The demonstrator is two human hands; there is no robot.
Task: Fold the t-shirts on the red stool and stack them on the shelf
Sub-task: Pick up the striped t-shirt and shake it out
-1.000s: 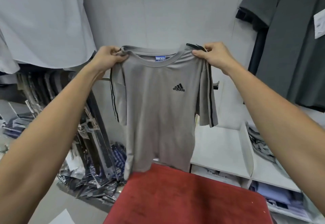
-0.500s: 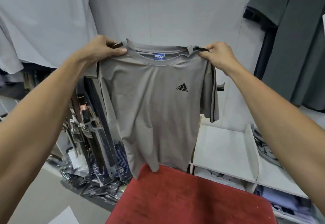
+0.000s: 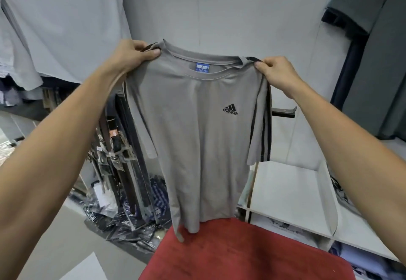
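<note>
A grey t-shirt (image 3: 197, 139) hangs in the air in front of the person, held up by its two shoulders and facing the camera. The left hand (image 3: 131, 54) pinches the shoulder seam on its side, thumb pressed over the cloth and fingers curled behind it. The right hand (image 3: 278, 73) pinches the other shoulder the same way, a little lower, so the neckline slopes down toward the right. A blue label (image 3: 202, 68) shows inside the collar, and a small black logo (image 3: 230, 110) sits on the chest. Dark stripes run down the sleeve (image 3: 261, 123) on the right side; the other sleeve hangs partly hidden behind the left forearm.

The shirt's bottom hem dangles just over the far edge of the red stool (image 3: 241, 253), which fills the lower middle of the view; whether the hem touches the seat cannot be told. To the right of the stool stands a white shelf (image 3: 287, 194) with open compartments, the top one bare, the ones below and to the right holding folded clothes. On the floor at the left lies a heap of plastic-wrapped packages (image 3: 123, 218). Pale shirts (image 3: 55, 26) hang on the wall at the upper left and dark ones (image 3: 377, 48) at the upper right
</note>
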